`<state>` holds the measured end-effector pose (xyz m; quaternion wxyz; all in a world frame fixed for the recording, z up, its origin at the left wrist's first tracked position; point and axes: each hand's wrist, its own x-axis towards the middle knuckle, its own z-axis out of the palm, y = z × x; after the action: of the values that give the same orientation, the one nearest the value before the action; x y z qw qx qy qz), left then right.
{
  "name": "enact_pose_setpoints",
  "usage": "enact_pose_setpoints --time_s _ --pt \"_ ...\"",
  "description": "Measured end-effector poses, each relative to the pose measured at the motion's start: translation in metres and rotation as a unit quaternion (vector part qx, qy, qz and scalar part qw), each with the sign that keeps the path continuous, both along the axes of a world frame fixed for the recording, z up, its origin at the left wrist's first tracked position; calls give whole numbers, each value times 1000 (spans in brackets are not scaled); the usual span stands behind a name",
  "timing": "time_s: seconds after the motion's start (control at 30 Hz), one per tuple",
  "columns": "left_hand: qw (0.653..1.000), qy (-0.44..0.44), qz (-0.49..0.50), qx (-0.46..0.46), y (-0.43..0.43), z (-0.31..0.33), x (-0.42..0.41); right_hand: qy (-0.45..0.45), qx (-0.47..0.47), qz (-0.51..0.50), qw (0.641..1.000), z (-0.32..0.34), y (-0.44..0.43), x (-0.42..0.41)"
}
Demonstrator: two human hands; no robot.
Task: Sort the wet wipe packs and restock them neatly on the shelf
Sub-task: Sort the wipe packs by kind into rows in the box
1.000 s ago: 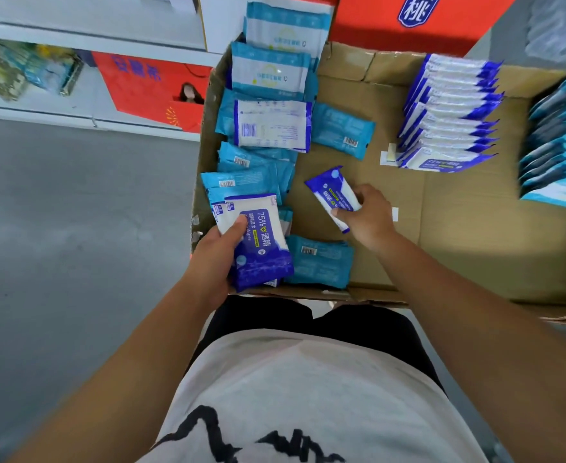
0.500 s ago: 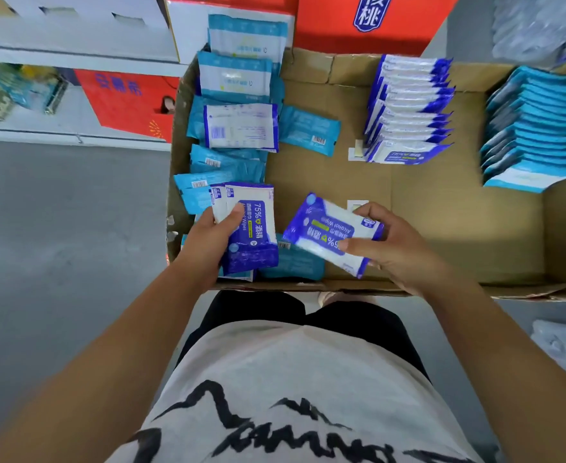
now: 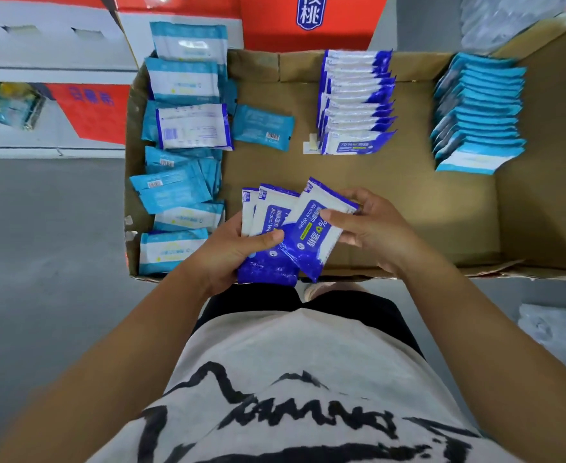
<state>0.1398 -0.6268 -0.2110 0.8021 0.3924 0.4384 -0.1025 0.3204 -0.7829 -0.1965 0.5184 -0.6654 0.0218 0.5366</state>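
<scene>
My left hand (image 3: 238, 252) grips a small fanned stack of dark blue and white alcohol wipe packs (image 3: 268, 225) over the near edge of the cardboard tray (image 3: 408, 208). My right hand (image 3: 372, 228) pinches one more dark blue pack (image 3: 311, 228) and lays it against that stack. A neat row of dark blue packs (image 3: 355, 101) stands at the tray's back middle. A row of light blue packs (image 3: 478, 111) stands at the back right. Loose light blue packs (image 3: 181, 182) lie mixed along the tray's left side, with one white-backed pack (image 3: 193, 127) among them.
A single light blue pack (image 3: 263, 128) lies apart near the tray's back left. Red and white cartons (image 3: 308, 18) stand behind the tray. White shelving (image 3: 41, 75) with goods runs along the left. Grey floor (image 3: 41, 262) lies left of the tray.
My right hand has lifted the dark blue pack off the tray floor and carried it left to the stack in my left hand. The view has shifted right.
</scene>
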Motion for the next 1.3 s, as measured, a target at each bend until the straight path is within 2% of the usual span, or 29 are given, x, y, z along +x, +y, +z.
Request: enact_pose_setpoints --time_s 0.07,0.13,0.2,0.4,0.53,0.7,0.83,0.9,0.97,1.0,1.03,1.1,1.17,1.23,1.3 --pt "1000 5 30 9 -11 2 11 37 18 -69 997 2 -3 3" --pt "997 2 71 13 -23 4 23 112 58 -123 984 5 -7 2" --pt "995 4 101 23 -35 6 34 146 79 -114 980 7 -14 -2" --pt "989 17 127 75 -57 5 53 25 50 -67 996 5 -31 20" --pt "987 -10 142 69 -69 7 66 -18 52 35 998 5 -40 39" --pt "986 -24 140 90 -92 4 84 -180 -25 193 964 4 -46 41" --pt "981 14 170 95 -105 -5 91 -226 -72 252 938 0 -53 50" --pt "981 25 168 98 -111 -7 94 -183 -88 213 956 -1 -53 59" --pt "982 36 160 96 -117 -10 100 -21 -73 135 988 -4 -46 63" --pt "984 35 154 83 -121 -11 103 48 -65 105 991 -6 -43 62" --pt "986 34 152 58 -126 -10 108 78 -64 88 991 -10 -39 59" --pt "985 40 167 7 -132 -8 118 66 -76 99 990 -15 -35 55" --pt "982 60 181 5 -133 -10 127 75 -63 110 989 -16 -34 59" --pt "982 81 162 51 -129 -10 131 107 -46 103 988 -19 -34 72" --pt "983 104 101 110 -124 -16 130 81 -26 115 990 -21 -33 86"
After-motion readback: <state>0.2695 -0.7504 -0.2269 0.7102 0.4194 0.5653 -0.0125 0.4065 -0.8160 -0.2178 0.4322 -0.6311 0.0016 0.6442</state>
